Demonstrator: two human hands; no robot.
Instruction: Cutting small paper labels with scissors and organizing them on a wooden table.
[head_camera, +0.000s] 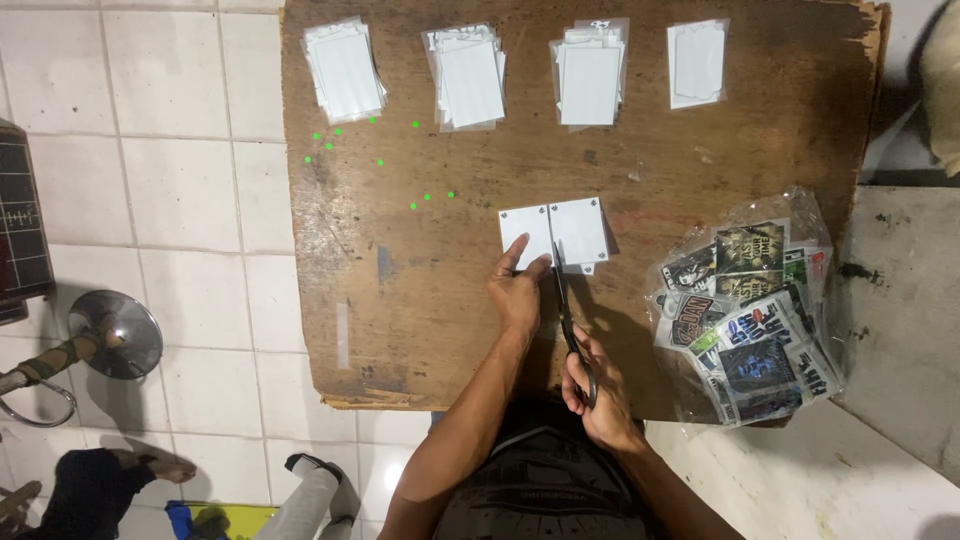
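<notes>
Cutting is the step I judge to be in hand: low in the frame my right hand (600, 395) is clenched through the handles of the scissors (571, 318), blades running up to the white sheet (553, 233) at centre. My left hand (518, 292) presses its fingers flat on the sheet's lower left part, not gripping. To the right lies a clear bag of printed stickers (750, 315). Along the top edge of the tabletop (420, 300) sit four white stacks (468, 78). Next calls for keeping the blades straight.
</notes>
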